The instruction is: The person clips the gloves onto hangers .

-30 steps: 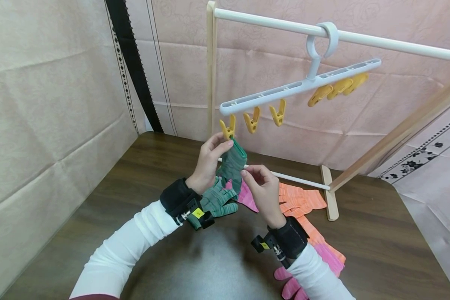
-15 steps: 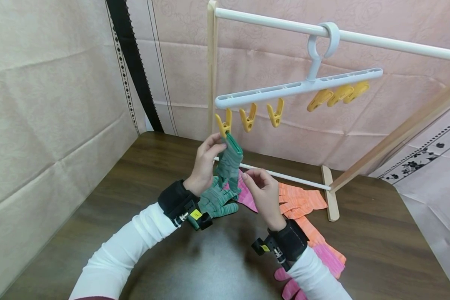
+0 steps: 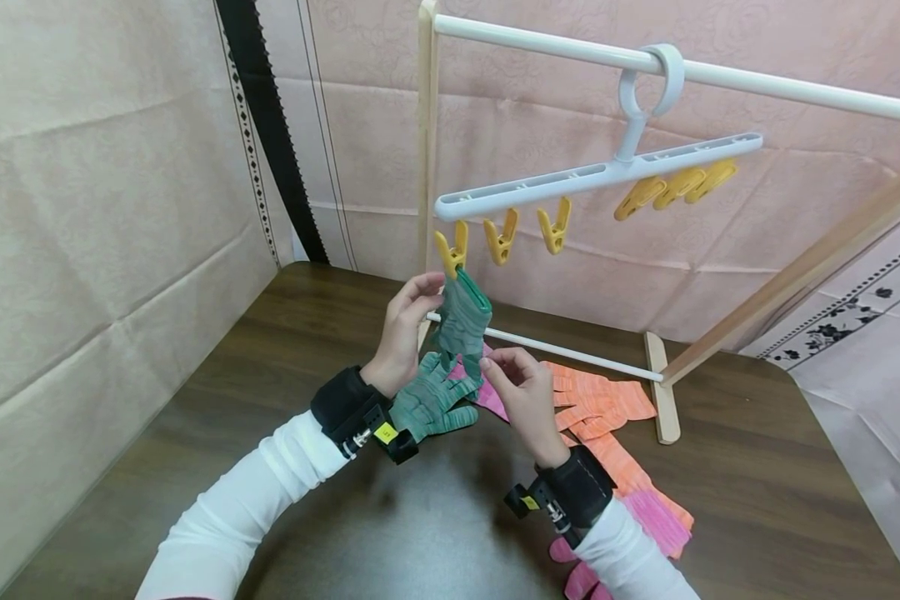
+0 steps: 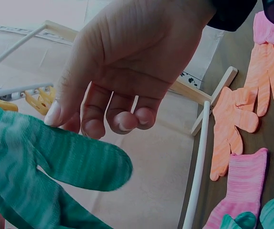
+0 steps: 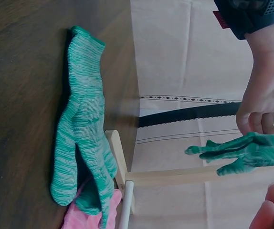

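Note:
A green knit glove [image 3: 463, 321] hangs by its cuff from the leftmost yellow clip [image 3: 452, 250] on a pale blue hanger [image 3: 525, 196]. My left hand [image 3: 401, 333] is beside the cuff, its thumb tip right at the glove's edge and its other fingers loosely bent in the left wrist view. To the glove's right is my right hand [image 3: 527, 400], thumb and index fingertips near the glove's fingers. In the right wrist view, a gap shows between my fingertips [image 5: 270, 205] and the glove. Another green glove [image 3: 427, 400] lies on the table below.
The hanger hooks over a white rail [image 3: 532, 40] on a wooden stand [image 3: 663, 392]. More yellow clips [image 3: 640, 198] hang along it. Orange gloves [image 3: 607, 396] and pink gloves [image 3: 656, 517] lie on the brown table [image 3: 420, 525]. A white lower bar [image 3: 577, 357] crosses behind my right hand.
The hanger's left end rises, then settles slightly lower again, with the green glove. My left hand's fingers have eased off the clip and cuff, down and left. My right hand has barely lowered.

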### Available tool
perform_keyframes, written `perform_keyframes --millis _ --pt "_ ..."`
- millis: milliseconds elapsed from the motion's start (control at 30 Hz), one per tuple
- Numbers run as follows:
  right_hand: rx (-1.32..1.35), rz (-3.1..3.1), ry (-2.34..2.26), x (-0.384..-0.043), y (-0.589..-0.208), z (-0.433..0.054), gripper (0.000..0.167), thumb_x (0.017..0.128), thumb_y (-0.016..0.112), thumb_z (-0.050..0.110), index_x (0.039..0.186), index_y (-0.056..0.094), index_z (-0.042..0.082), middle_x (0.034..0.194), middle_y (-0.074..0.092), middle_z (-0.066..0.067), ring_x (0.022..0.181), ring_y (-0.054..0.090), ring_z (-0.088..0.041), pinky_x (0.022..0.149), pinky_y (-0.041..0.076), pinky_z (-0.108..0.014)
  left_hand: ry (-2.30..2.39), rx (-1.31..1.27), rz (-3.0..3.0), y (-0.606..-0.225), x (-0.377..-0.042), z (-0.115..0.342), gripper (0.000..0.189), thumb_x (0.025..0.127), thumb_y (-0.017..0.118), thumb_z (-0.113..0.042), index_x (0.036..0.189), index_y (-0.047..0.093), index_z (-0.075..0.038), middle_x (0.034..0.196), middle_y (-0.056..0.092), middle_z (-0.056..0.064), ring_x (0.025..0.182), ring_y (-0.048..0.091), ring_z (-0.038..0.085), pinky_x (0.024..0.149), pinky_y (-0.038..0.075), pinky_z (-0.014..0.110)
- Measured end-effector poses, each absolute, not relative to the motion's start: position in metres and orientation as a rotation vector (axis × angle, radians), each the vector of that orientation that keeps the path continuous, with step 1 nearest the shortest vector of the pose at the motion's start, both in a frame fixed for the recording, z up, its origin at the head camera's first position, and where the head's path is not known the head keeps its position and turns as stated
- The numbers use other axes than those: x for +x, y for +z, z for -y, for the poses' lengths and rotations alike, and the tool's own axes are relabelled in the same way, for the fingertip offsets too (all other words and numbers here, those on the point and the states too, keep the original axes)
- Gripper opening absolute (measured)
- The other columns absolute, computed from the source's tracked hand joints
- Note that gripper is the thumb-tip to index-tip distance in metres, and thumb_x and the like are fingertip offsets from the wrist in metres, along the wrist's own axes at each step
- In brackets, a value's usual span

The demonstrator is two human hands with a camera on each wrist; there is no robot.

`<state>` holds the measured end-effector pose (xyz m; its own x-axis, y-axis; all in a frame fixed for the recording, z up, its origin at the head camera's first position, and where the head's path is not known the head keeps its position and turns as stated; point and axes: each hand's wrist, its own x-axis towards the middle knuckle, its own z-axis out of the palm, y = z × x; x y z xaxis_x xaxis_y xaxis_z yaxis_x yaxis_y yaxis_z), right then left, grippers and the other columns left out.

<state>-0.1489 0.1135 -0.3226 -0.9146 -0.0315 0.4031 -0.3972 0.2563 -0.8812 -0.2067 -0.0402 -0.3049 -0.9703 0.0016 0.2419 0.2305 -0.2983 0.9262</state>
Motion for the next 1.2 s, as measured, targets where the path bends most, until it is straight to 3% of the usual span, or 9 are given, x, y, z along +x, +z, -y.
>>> perform_keyframes --millis 200,433,767,1033,1200 --pt "0.390 2.259 1.720 -0.150 -0.327 -0.115 0.012 0.083 0.058 0.002 0.089 0.060 -0.008 0.080 0.059 -0.021 0.064 0.045 -0.012 0.056 0.037 -0.017 -2.418 -0.267 1.762 -0.313 -0.208 0.043 0.034 0.086 0.041 -0.006 0.118 0.045 0.005 0.124 0.044 0.014 0.119 0.034 0.029 0.100 0.023 0.039" --pt "0.384 2.327 1.711 -0.153 -0.336 -0.117 0.013 0.084 0.057 0.004 0.091 0.060 -0.006 0.084 0.060 -0.019 0.067 0.047 -0.013 0.059 0.040 -0.016 -2.416 -0.213 1.791 -0.323 -0.209 0.048 0.034 0.086 0.041 -0.007 0.117 0.046 0.004 0.124 0.045 0.013 0.110 0.038 0.016 0.100 0.023 0.039" --pt "0.495 2.534 1.566 -0.168 -0.370 -0.124 0.013 0.084 0.060 0.017 0.089 0.063 0.005 0.080 0.060 -0.007 0.072 0.051 -0.016 0.061 0.044 -0.022 -2.421 -0.203 1.810 -0.332 -0.205 0.053 0.032 0.087 0.041 -0.008 0.117 0.045 0.003 0.123 0.044 0.013 0.110 0.038 0.017 0.101 0.019 0.044" --pt "0.719 2.631 1.422 -0.171 -0.387 -0.121 0.014 0.082 0.062 0.014 0.090 0.064 0.003 0.083 0.062 -0.006 0.073 0.052 -0.015 0.062 0.045 -0.023 -2.438 -0.202 1.777 -0.335 -0.203 0.055 0.032 0.086 0.040 -0.006 0.116 0.045 0.006 0.124 0.042 0.020 0.106 0.039 0.015 0.103 0.017 0.047" --pt "0.740 2.708 1.403 -0.167 -0.391 -0.115 0.018 0.081 0.063 0.013 0.093 0.062 0.000 0.086 0.062 -0.009 0.077 0.055 -0.019 0.065 0.046 -0.026 -2.452 -0.171 1.762 -0.336 -0.202 0.056 0.031 0.086 0.040 -0.005 0.115 0.045 0.005 0.120 0.045 0.013 0.105 0.039 0.014 0.103 0.018 0.046"
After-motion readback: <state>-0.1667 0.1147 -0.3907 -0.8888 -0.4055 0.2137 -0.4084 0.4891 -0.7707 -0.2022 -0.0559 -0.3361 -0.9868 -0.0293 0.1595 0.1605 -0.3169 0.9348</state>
